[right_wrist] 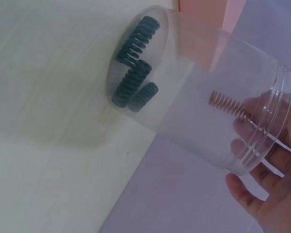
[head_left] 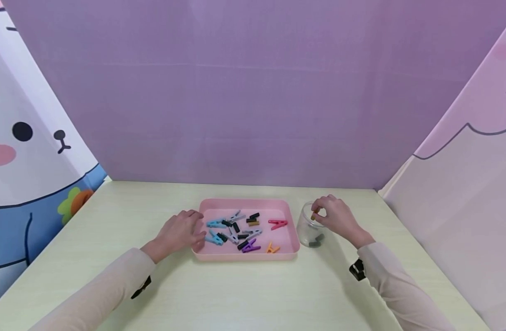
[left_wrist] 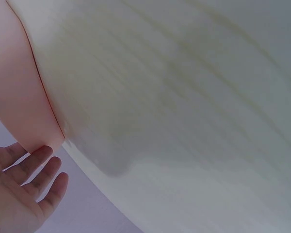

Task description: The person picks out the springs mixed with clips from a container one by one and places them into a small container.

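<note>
My right hand [head_left: 338, 219] pinches a small gold coil spring [right_wrist: 225, 104] between thumb and fingertips. In the right wrist view the spring shows through the wall, inside the mouth of a clear jar [right_wrist: 194, 73]. Several dark springs [right_wrist: 131, 83] lie at the jar's bottom. My left hand [head_left: 177, 233] rests at the left side of a pink tray [head_left: 246, 257], its fingers loosely spread and touching the outer wall near a corner. In the tray lie several black springs [head_left: 236, 227], a gold spring [head_left: 253, 224] and several clothespins, among them a red clothespin [head_left: 278, 223].
Blue clothespins [head_left: 213, 237], grey ones, a purple clothespin [head_left: 250, 247] and an orange clothespin [head_left: 272, 248] share the tray. The jar stands just right of it on a pale wooden table [head_left: 219, 294]. A purple cloth [head_left: 253, 92] hangs behind, with printed cartoon panels at both sides.
</note>
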